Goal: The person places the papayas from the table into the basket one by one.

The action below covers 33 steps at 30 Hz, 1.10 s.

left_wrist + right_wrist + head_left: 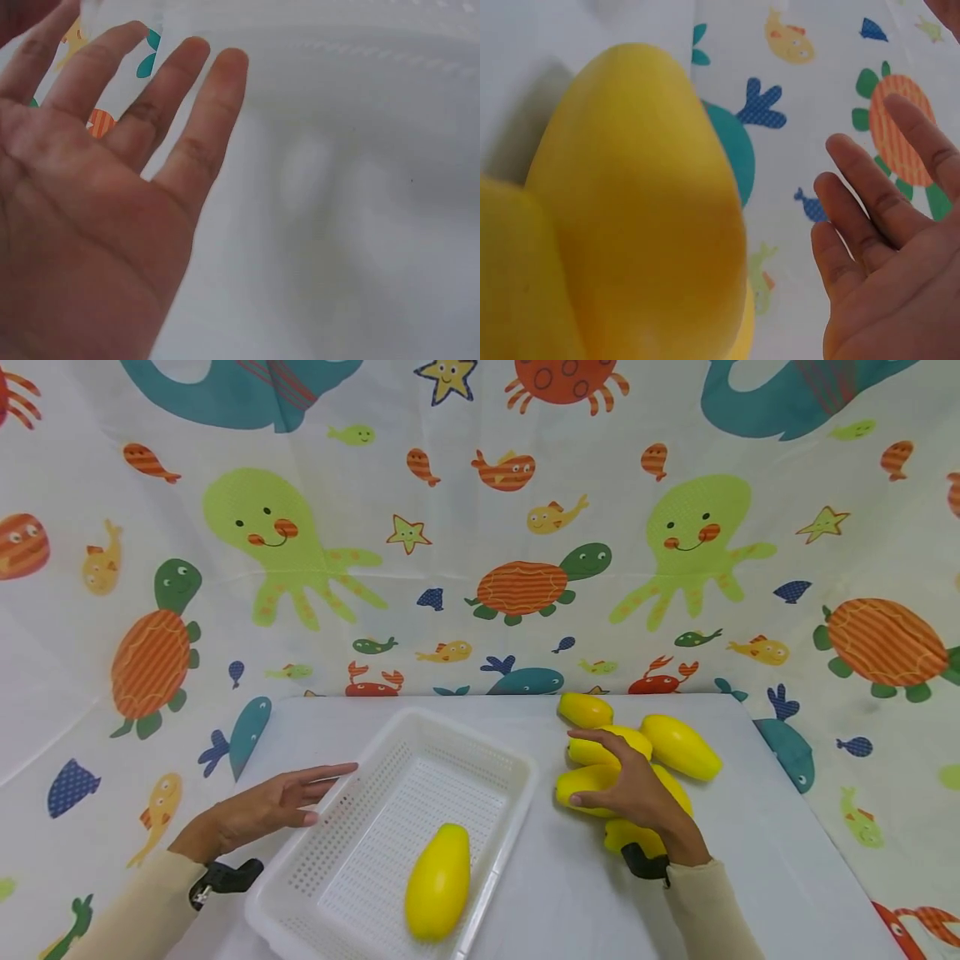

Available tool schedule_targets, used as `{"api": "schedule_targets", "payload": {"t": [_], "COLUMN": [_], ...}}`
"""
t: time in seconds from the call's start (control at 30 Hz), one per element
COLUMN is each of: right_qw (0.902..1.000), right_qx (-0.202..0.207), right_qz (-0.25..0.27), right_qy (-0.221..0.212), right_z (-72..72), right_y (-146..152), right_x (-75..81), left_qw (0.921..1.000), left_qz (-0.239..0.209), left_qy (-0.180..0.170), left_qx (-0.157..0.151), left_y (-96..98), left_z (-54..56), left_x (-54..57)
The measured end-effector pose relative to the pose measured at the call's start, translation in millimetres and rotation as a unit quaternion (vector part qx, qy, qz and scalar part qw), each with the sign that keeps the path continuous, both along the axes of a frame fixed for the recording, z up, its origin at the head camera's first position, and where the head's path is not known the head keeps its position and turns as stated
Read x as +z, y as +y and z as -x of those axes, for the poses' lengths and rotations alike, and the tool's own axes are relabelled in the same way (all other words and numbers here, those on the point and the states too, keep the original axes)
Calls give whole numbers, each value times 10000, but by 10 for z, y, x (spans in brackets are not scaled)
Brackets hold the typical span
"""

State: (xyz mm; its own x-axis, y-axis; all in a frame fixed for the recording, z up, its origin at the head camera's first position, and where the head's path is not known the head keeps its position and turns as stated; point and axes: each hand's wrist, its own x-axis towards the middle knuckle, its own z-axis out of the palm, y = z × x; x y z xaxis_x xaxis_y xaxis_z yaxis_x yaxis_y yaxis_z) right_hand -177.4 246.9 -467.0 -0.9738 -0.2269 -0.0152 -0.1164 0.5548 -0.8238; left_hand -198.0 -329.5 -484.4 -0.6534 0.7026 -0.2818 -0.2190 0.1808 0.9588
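Observation:
A white perforated plastic basket stands on the table at left of centre, with one yellow papaya lying in it. My left hand is at the basket's left rim, fingers extended and thumb apart; the left wrist view shows its palm holding nothing. Over a cluster of several yellow papayas to the right of the basket, my right hand spreads thumb and fingers wide and partly hides some of them. In the right wrist view, a large papaya appears beside the straight fingers.
The table has a white covering. Behind and around it hangs a cloth printed with sea animals. One papaya lies at the back of the cluster, near the table's far edge.

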Motion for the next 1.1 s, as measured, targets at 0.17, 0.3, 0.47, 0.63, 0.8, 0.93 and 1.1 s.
{"api": "schedule_targets", "payload": {"t": [0.17,0.3,0.47,0.63,0.8,0.93,1.1], "right_qw": [9996,9995,9997,9998,9998,9997,9994], "right_qx": [-134,-145,-112,-113,-124,-136,-149], "right_qz": [-208,-247,-223,-186,-167,-151,-237], "right_qy": [-97,-107,-53,-22,-67,-143,-223], "right_z": [-28,-49,-54,-39,-22,-12,-3], "right_y": [127,199,254,293,314,334,351], "right_x": [-48,-79,-142,-193,-218,-252,-291], "left_qw": [9992,9985,9988,9980,9944,9923,9928], "left_qz": [-353,-449,-414,-488,-874,-1023,-1008], "left_qy": [-153,-192,-155,-282,-318,-414,-325], "left_qx": [-123,-250,-222,-292,-498,-562,-563], "left_y": [-9,6,52,83,81,90,104], "left_z": [7,26,70,113,135,152,166], "left_x": [-57,-57,-25,-29,-68,-89,-97]}}
